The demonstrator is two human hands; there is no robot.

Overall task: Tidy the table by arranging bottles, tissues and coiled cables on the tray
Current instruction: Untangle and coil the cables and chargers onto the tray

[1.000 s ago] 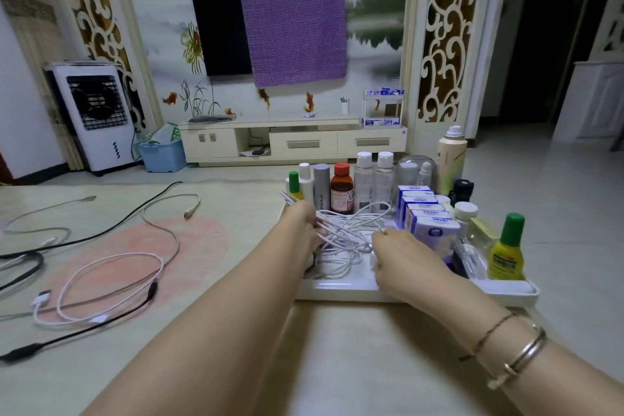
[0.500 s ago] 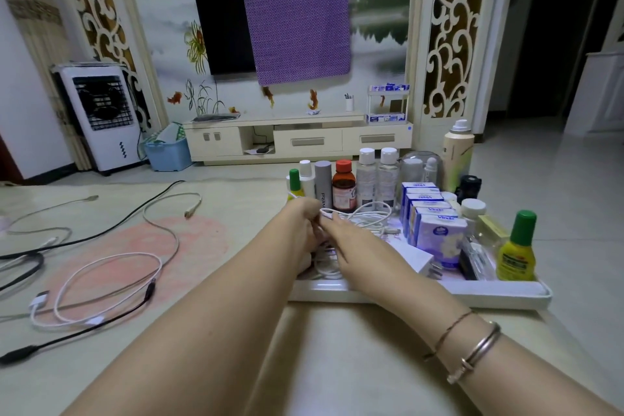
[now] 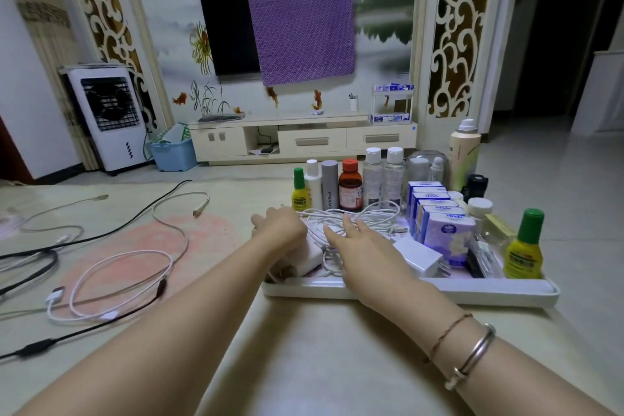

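Head view only, white tray (image 3: 472,292) as landmark. We see both hands over the tray's left half. Left hand (image 3: 280,230) sits at the tray's left edge, back of hand up, fingers bent down onto the white cable bundle (image 3: 354,218); we cannot tell whether it grips the cable or just rests on it. Right hand (image 3: 358,240) lies flat on the same bundle, fingers straight and spread, relaxed, holding nothing. Bracelets (image 3: 472,353) on the right wrist.

Bundle lies inside the tray, left-centre, loosely coiled, loops reaching toward the bottle row. White charger block (image 3: 418,257) in the tray just right of the right hand; another white adapter (image 3: 309,257) under the left wrist near the tray's front-left corner.

Along the tray's far edge: small green-capped yellow bottle (image 3: 300,194), white bottle (image 3: 312,184), grey tube (image 3: 330,184), brown bottle with red cap (image 3: 350,186), two clear bottles (image 3: 383,176), tall cream bottle (image 3: 464,154) at the far right. Tissue packs (image 3: 445,233) stand in a row right of the bundle. Larger green-capped yellow bottle (image 3: 523,246) at the tray's front-right corner.

Left of the tray, on the tabletop (image 3: 304,365): loose white cable (image 3: 111,284) in a loop, black cable (image 3: 84,324) crossing it, both well apart from the tray.
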